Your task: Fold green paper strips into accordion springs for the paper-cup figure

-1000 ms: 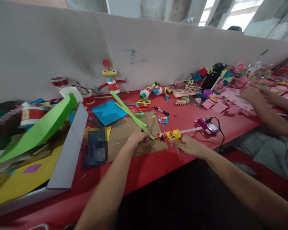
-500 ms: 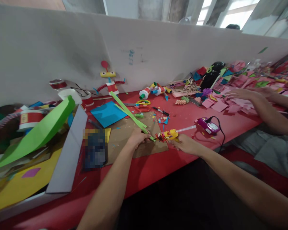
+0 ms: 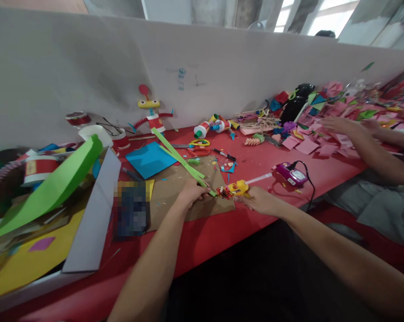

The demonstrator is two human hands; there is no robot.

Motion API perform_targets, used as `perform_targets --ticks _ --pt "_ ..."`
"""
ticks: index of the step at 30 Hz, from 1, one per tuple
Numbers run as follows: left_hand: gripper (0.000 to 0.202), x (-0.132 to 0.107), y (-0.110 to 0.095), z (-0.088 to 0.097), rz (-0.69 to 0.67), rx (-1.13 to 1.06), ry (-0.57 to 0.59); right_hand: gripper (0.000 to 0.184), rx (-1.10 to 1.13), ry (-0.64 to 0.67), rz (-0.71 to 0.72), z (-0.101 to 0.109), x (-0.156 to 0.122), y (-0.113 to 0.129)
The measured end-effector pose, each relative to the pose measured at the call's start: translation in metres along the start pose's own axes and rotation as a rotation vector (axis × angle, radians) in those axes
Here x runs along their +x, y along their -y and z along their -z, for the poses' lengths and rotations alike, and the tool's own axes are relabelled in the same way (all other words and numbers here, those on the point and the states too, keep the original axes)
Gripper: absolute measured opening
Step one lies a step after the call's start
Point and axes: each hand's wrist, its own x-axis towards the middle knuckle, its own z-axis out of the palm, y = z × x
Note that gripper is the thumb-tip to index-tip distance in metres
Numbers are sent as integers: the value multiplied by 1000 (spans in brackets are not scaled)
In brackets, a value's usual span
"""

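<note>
Two green paper strips [image 3: 181,158] are pinched at their near ends by my left hand [image 3: 193,194], over a brown cardboard sheet [image 3: 171,192]. My right hand [image 3: 258,201] grips a yellow glue gun [image 3: 238,188], a clear glue stick [image 3: 259,178] jutting from its back. The gun's messy, paper-flecked nozzle end is at the strips' near end; whether they touch I cannot tell. Beyond my hands lie a blue paper sheet [image 3: 150,159], scissors [image 3: 198,143], a black pen [image 3: 224,154] and a small green coil [image 3: 194,161].
A white box [image 3: 91,219] of coloured paper stands at left. A paper-cup robot figure [image 3: 154,120] leans by the white partition [image 3: 104,67]. A purple power socket [image 3: 291,173] with a black cord sits at right. Another person's hands [image 3: 342,127] are among pink papers.
The view has shifted slightly. Both hands keep their holds, with the glue gun's nozzle still at the strips' near end.
</note>
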Motion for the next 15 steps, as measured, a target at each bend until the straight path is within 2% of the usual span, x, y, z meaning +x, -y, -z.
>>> perform_targets --ticks 3,9,13,15 --pt "5 0 1 0 -9 -4 1 48 20 -17 38 -1 1 -3" --pt "5 -2 0 0 -18 -18 -2 46 36 -32 -8 -2 1 -2" --pt "6 -3 -2 0 -3 -25 -4 41 62 -15 27 5 0 4" --pt "6 -3 -1 0 7 -25 -2 39 -4 -33 34 11 2 6"
